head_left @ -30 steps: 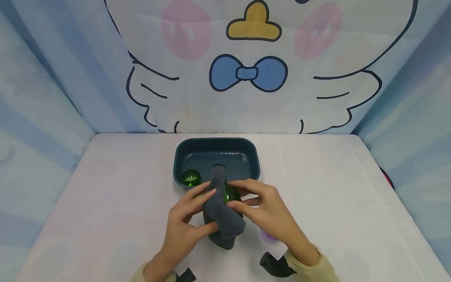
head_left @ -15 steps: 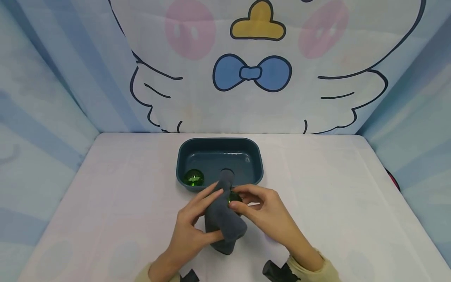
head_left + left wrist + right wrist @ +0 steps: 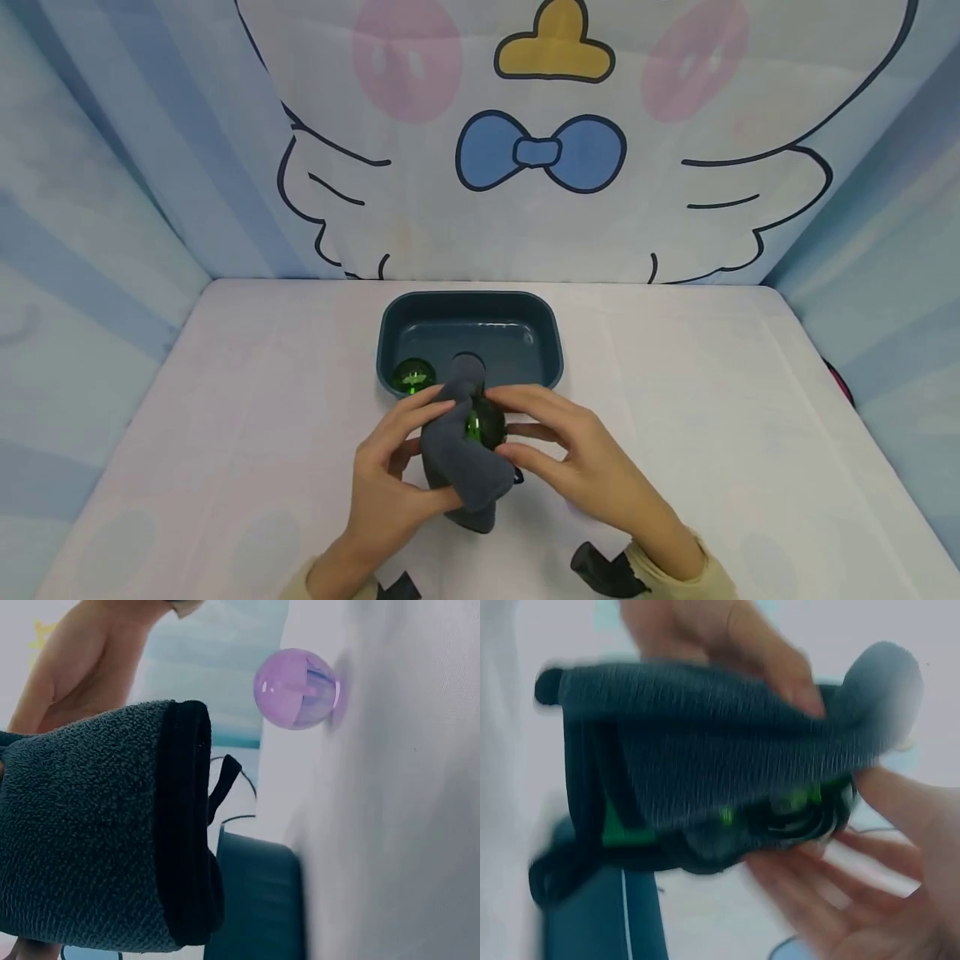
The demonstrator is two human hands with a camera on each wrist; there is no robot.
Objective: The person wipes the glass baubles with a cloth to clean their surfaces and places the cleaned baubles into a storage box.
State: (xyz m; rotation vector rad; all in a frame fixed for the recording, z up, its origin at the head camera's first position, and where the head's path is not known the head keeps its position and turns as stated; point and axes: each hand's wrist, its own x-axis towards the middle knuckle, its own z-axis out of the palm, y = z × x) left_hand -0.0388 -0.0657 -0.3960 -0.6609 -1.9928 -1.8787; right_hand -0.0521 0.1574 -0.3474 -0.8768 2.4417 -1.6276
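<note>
A dark grey cloth (image 3: 461, 454) with black edging and a small loop is folded around a green transparent ball (image 3: 487, 423). My left hand (image 3: 393, 475) grips the cloth from the left, with its thumb low and its fingers across the upper part. On the other side, my right hand (image 3: 566, 437) holds the ball between thumb and fingers. The right wrist view shows green (image 3: 806, 796) between the cloth's folds, somewhat blurred. Both hands are raised above the table, in front of a dark teal tray (image 3: 450, 333).
A second green ball (image 3: 413, 375) lies in the tray's front left corner. The left wrist view shows a purple transparent ball (image 3: 294, 690) on the white tabletop (image 3: 405, 795). Behind the table hangs a printed curtain (image 3: 540, 233).
The cloth and left hand have shifted slightly left. More of the green ball shows now, and the right thumb has moved from the ball's front toward its lower right side.
</note>
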